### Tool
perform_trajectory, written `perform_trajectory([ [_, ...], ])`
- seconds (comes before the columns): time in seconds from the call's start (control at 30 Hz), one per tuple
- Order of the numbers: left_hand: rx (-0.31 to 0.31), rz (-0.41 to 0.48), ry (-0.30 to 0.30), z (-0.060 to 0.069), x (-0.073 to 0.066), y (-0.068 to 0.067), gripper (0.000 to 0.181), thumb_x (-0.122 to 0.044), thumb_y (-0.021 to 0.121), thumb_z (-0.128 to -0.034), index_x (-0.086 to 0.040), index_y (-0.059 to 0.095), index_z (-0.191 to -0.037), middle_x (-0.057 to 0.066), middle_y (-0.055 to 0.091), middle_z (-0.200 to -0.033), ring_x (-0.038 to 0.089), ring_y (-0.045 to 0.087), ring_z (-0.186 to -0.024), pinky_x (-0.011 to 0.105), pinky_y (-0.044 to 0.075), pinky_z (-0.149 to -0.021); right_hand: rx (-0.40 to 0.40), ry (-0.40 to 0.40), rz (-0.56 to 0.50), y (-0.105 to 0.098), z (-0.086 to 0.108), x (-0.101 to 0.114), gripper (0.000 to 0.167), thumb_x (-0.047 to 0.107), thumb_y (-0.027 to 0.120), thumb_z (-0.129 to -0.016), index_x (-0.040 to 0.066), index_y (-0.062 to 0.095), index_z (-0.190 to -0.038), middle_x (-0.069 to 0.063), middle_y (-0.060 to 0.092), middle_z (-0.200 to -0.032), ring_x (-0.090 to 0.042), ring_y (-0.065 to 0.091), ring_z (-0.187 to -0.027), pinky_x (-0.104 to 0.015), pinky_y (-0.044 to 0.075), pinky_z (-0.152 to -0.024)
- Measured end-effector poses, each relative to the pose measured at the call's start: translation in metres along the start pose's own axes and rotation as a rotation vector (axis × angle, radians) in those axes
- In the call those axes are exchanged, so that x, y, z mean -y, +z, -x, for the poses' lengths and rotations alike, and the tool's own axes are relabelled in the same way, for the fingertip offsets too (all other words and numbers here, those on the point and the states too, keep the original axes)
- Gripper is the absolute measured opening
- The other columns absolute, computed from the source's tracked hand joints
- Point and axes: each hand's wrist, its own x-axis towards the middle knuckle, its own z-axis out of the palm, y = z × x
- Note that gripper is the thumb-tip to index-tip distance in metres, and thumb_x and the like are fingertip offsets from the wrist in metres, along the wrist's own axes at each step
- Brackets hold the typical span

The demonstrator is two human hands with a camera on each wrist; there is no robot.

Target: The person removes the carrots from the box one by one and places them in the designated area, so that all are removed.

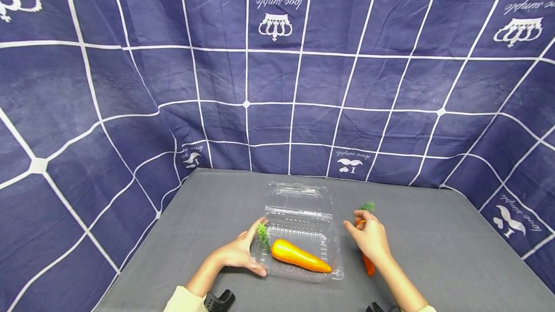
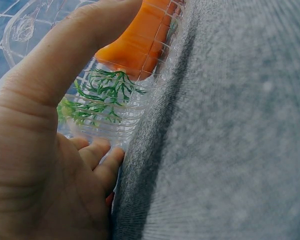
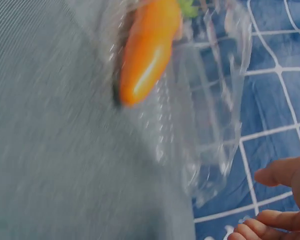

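Observation:
A clear plastic clamshell box [image 1: 303, 276] lies with its lid folded back on the grey table. Inside it rests an orange toy carrot [image 1: 299, 256], its green leaves [image 1: 262, 235] toward the box's left end. My left hand [image 1: 238, 253] holds that end, thumb along the near side and fingers toward the far side. To the right of the box, a second, redder carrot [image 1: 369, 266] with green leaves [image 1: 367, 206] lies partly hidden under my right hand [image 1: 374, 238]. In the right wrist view, the thumb and fingers [image 3: 270, 220] stand apart with nothing visible between them.
The box's transparent lid [image 1: 299, 199] reaches back toward the wall. A dark blue cloth [image 1: 277, 81] with white grid lines hangs behind and at both sides of the grey table [image 1: 208, 206]. Dark bands [image 1: 218, 301] sit on both wrists.

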Motion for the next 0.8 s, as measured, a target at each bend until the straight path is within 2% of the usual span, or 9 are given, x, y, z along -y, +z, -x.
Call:
perform_trajectory([
  [0.2,0.006,0.009,0.003,0.0,0.001,0.001,0.134,-0.036,0.096,-0.0557,-0.01,0.011,-0.156,0.007,0.027,-0.158,0.036,0.032,-0.133,0.058,0.027,-0.105,0.06,0.031,-0.102,0.007,0.001,0.021,0.042,0.022,0.074,-0.087,-0.001,0.061,-0.12,-0.014,0.066,-0.106,-0.023,0.06,-0.087,-0.032,0.048,-0.068],
  [0.43,0.011,0.016,0.008,0.001,0.001,0.0,0.134,-0.036,0.095,-0.0559,-0.009,0.011,-0.156,0.008,0.026,-0.158,0.036,0.031,-0.133,0.059,0.026,-0.105,0.025,0.01,-0.26,0.027,0.004,0.04,0.032,0.013,0.075,-0.084,-0.002,0.065,-0.111,-0.008,0.067,-0.091,-0.019,0.061,-0.082,-0.026,0.05,-0.068],
  [0.57,0.014,0.014,0.006,0.001,0.001,0.001,0.134,-0.036,0.095,-0.0559,-0.009,0.011,-0.156,0.008,0.027,-0.158,0.036,0.032,-0.133,0.059,0.027,-0.105,0.042,-0.03,-0.33,0.039,0.008,0.049,0.03,0.012,0.075,-0.084,-0.003,0.065,-0.108,-0.005,0.066,-0.087,-0.017,0.061,-0.08,-0.024,0.05,-0.067],
  [0.67,0.01,0.014,0.005,0.001,0.001,0.001,0.134,-0.035,0.096,-0.0554,-0.009,0.011,-0.156,0.008,0.028,-0.157,0.035,0.033,-0.132,0.058,0.027,-0.105,0.1,-0.064,-0.362,0.047,0.011,0.056,0.03,0.015,0.076,-0.084,0.0,0.067,-0.107,-0.002,0.066,-0.087,-0.015,0.061,-0.08,-0.025,0.05,-0.066],
  [0.8,0.005,0.017,0.002,0.0,0.001,0.0,0.133,-0.035,0.096,-0.055,-0.009,0.012,-0.155,0.008,0.029,-0.157,0.035,0.033,-0.132,0.058,0.028,-0.105,0.266,-0.119,-0.424,0.056,0.013,0.061,0.03,0.016,0.077,-0.083,0.0,0.068,-0.107,-0.002,0.065,-0.088,-0.017,0.061,-0.082,-0.025,0.049,-0.065],
])
